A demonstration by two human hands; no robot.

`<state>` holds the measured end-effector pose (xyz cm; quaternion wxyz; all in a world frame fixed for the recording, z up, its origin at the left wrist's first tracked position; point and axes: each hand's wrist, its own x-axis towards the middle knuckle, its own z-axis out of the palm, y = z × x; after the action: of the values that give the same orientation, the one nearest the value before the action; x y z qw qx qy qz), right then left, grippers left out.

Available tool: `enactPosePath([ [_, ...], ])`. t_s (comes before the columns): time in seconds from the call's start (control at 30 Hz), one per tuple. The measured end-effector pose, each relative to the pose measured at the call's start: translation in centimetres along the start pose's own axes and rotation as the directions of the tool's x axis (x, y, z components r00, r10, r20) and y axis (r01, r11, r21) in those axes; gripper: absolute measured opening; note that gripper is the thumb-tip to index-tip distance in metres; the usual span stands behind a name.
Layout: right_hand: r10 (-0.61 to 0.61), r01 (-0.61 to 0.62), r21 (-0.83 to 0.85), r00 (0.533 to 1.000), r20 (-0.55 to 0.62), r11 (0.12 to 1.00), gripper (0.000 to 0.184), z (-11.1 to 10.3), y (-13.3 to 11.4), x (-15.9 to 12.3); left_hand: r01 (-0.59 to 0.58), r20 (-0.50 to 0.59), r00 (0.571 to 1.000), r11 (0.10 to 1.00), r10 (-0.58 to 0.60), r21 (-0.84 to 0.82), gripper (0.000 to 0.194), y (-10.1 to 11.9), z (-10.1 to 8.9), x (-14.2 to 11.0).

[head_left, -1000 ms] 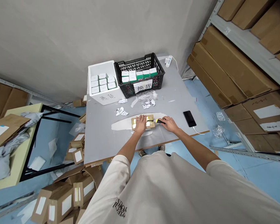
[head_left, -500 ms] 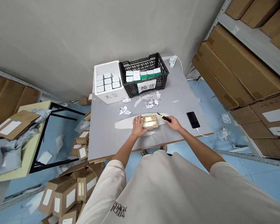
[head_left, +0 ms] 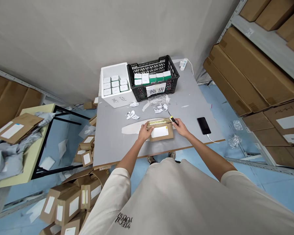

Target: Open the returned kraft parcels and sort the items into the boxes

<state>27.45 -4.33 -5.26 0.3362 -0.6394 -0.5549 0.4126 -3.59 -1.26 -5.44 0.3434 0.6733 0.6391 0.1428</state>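
Observation:
A small brown cardboard box point(head_left: 161, 130) with a white label on its near face stands on the grey table point(head_left: 112, 137), tipped up toward me. My left hand point(head_left: 145, 132) grips its left end. My right hand point(head_left: 180, 127) is at the box's right end, closed round a yellow and black utility knife point(head_left: 172, 119) whose tip points away over the box's top corner.
Behind the box lie crumpled paper scraps point(head_left: 132, 114), a plastic wrap, a white foam box point(head_left: 115, 85) and a black crate point(head_left: 153, 78), both with small white and green cartons. A black phone point(head_left: 203, 125) on a cable lies to the right. Cardboard parcels litter the floor point(head_left: 71, 202); shelves with big cartons point(head_left: 250, 68) stand right.
The box has been turned up from lying flat, so its labelled face now points at me. My left hand slid from the top to the left end; my right hand with the knife came up to the right end.

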Motion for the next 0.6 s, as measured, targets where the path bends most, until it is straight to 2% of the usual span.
enactPosePath([
  [0.1,0.043,-0.042,0.03,0.999,-0.018,0.999,0.05,-0.5,1.5,-0.4,0.038,0.062,0.997,0.999,-0.039,0.008,0.071,0.7,1.6,0.8],
  [0.23,0.105,-0.104,0.032,0.994,-0.01,0.994,0.049,-0.3,3.8,-1.4,0.045,0.013,0.999,0.997,-0.044,-0.068,0.081,0.5,3.7,1.1],
  [0.3,0.13,-0.13,0.004,0.992,-0.003,0.992,0.047,0.0,4.6,-1.9,0.017,0.043,0.999,0.995,-0.013,-0.102,0.087,0.1,4.3,0.7],
  [0.47,0.178,-0.176,-0.061,0.984,0.03,0.983,0.046,0.3,4.7,-2.9,0.008,0.169,0.986,0.998,0.003,-0.063,0.104,-0.4,4.8,-0.8],
  [0.6,0.146,-0.146,-0.074,0.989,-0.006,0.987,0.048,-0.2,3.9,-2.9,0.054,0.121,0.991,0.998,-0.051,-0.026,0.088,0.4,3.9,-1.3],
])
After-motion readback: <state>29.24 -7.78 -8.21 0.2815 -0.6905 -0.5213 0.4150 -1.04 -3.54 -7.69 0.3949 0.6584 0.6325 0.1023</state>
